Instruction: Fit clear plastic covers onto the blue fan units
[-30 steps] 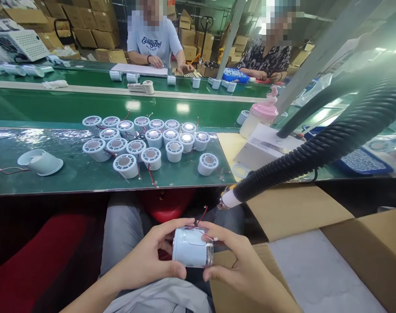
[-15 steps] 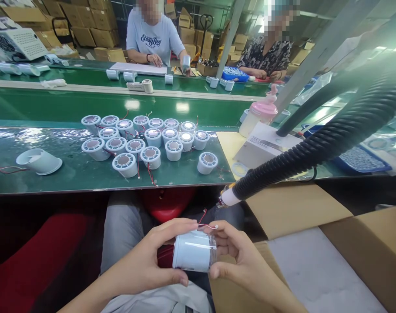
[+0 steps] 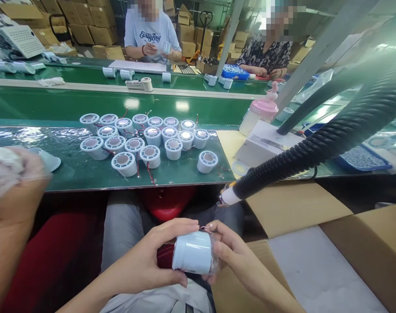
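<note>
Above my lap I hold a light-blue cylindrical housing (image 3: pixel 193 253) on its side. Clear plastic film wraps its right end, and a thin wire with a small white connector shows at the top. My left hand (image 3: pixel 162 248) is closed around its left end, thumb below and fingers above. At the right end, my right hand (image 3: pixel 229 252) pinches the film-covered rim with thumb and fingers. On the bench ahead stand several similar light-blue cylinders (image 3: pixel 124 161) with round silvery tops and red wires.
From the left, a co-worker's covered hand (image 3: pixel 25 169) reaches across a tipped blue housing (image 3: pixel 49 161). A black ribbed hose (image 3: pixel 283 161) slants over the right side, above an open cardboard box (image 3: pixel 302 208). A pink-lidded bottle (image 3: pixel 258 115) stands behind. Two people sit across the green conveyor (image 3: pixel 96 100).
A co-worker's hand has come in from the left over the tipped housing. My right thumb and fingers have shifted around the film end. The person opposite has raised a cylinder in both hands.
</note>
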Demonstrator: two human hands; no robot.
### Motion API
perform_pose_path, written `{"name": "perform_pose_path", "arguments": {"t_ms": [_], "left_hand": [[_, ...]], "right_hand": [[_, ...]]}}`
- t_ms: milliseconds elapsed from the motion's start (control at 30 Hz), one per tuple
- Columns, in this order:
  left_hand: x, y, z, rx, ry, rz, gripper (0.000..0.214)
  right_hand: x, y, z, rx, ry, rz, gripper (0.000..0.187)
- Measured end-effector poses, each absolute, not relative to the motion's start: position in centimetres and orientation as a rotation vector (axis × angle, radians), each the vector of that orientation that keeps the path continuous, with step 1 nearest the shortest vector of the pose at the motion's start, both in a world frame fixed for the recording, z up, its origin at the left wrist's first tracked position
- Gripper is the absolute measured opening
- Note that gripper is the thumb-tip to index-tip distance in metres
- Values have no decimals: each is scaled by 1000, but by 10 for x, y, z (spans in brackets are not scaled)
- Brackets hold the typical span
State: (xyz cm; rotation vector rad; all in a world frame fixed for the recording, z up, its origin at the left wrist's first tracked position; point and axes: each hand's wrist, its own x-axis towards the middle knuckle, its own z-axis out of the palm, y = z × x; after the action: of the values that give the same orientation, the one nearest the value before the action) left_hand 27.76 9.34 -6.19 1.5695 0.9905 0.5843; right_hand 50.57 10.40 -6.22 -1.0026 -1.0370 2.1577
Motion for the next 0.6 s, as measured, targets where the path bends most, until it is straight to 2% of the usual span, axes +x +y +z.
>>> {"name": "perform_pose_path", "arguments": {"t_ms": [267, 400, 533, 600], "left_hand": [[279, 94, -63, 1567, 881, 636, 74], [281, 96, -63, 1580, 860, 656, 73], [281, 98, -62, 1618, 833, 687, 71], [282, 98, -60, 1632, 820, 694, 70]], "right_hand": [[500, 100, -74, -1113, -870, 2290, 63], [497, 100, -74, -1076, -679, 2463, 65], [494, 103, -70, -1108, -513, 2652, 94], [493, 105, -68, -1121, -468, 2707, 101]]}}
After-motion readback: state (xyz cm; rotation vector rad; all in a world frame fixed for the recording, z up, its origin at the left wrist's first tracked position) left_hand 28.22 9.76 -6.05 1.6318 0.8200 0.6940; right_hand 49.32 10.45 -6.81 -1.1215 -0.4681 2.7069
